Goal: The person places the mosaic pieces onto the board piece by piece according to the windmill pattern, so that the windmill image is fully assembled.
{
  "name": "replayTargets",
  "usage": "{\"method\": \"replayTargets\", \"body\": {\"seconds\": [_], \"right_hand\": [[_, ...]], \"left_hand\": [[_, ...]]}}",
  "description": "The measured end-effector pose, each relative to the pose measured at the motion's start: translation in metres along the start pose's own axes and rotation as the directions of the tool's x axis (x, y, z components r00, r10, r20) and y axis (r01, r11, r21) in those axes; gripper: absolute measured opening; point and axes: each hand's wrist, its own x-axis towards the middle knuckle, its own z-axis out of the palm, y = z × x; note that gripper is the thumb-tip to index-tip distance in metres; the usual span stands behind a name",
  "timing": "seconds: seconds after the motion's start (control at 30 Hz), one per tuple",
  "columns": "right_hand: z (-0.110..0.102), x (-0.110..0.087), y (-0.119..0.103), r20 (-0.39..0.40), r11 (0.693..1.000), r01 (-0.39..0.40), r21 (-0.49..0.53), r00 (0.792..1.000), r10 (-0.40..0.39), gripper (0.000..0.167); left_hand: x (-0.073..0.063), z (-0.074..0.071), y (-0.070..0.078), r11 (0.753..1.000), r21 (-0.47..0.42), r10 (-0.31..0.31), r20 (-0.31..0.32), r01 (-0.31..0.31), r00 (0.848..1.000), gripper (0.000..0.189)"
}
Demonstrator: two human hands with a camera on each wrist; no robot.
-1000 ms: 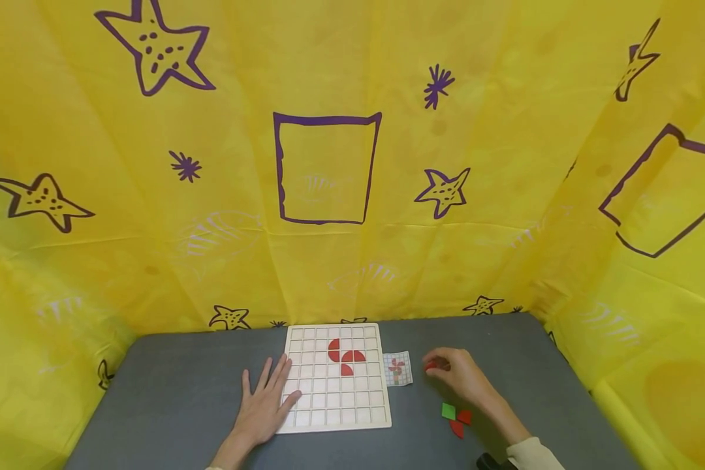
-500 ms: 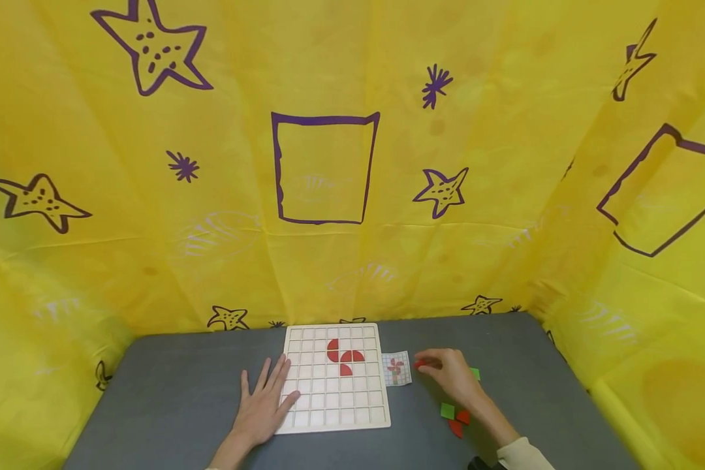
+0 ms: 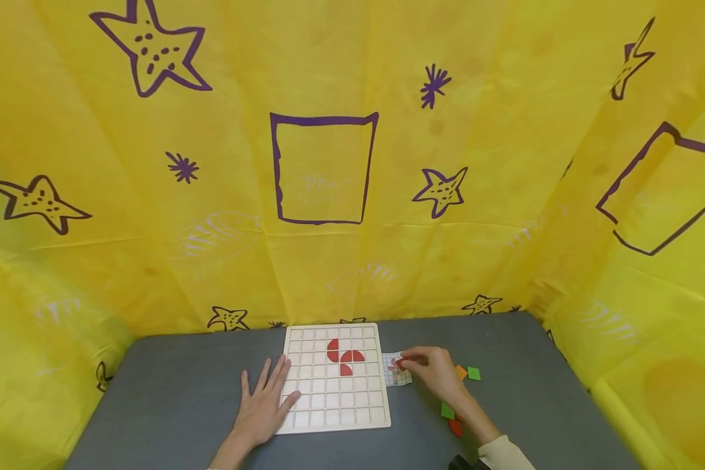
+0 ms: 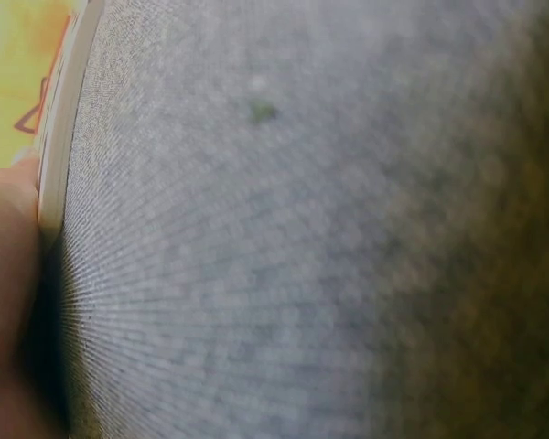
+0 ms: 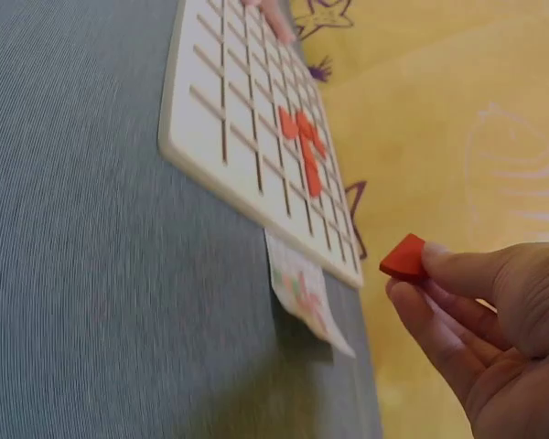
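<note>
A white grid board (image 3: 323, 398) lies on the grey table, with several red quarter-circle tiles (image 3: 346, 370) set in its upper middle squares. My left hand (image 3: 263, 403) rests with spread fingers on the board's left edge; the left wrist view catches only part of it beside the board's rim (image 4: 59, 137). Between thumb and fingertips, my right hand (image 3: 437, 373) pinches a red quarter-circle tile (image 5: 405, 259). That hand hovers over the right side of a small printed pattern card (image 3: 392, 376), which sticks out from the board's right edge.
Right of the board lie a green square tile (image 3: 448, 410), a red tile (image 3: 455, 427) partly behind the right forearm, an orange tile (image 3: 461, 372) and another green tile (image 3: 474, 373). A yellow patterned cloth (image 3: 323, 274) hangs behind the table.
My right hand has moved left with the red tile, from the table's right side to over the card. The orange and green tiles behind it have come into view. My left hand stays put.
</note>
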Motion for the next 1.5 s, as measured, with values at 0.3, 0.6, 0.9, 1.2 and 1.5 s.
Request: {"method": "replayTargets", "body": {"seconds": [0.3,0.6,0.9,1.2,1.5], "right_hand": [[0.023,0.006,-0.008,0.057,0.994,-0.001,0.112,0.998,-0.005,0.011],[0.042,0.007,-0.012,0.060,0.994,-0.027,0.105,0.998,0.021,0.015],[0.065,0.006,-0.015,0.022,0.994,-0.061,0.089,0.998,0.060,0.010],[0.083,0.011,-0.020,0.014,0.985,-0.073,0.154,0.997,0.072,0.010],[0.101,0.015,-0.019,-0.020,0.991,-0.107,0.077,0.994,0.109,0.008]], "left_hand": [[0.000,-0.004,0.005,1.000,-0.006,-0.018,0.023,0.019,1.000,0.070],[0.002,-0.008,0.006,0.999,0.003,-0.032,0.049,0.032,0.998,0.069],[0.002,-0.007,0.006,0.999,0.002,-0.033,0.053,0.033,0.998,0.070],[0.002,-0.004,0.004,1.000,-0.012,-0.025,0.032,0.025,0.999,0.070],[0.000,0.001,0.000,1.000,-0.010,0.011,-0.015,-0.011,1.000,0.069]]}}
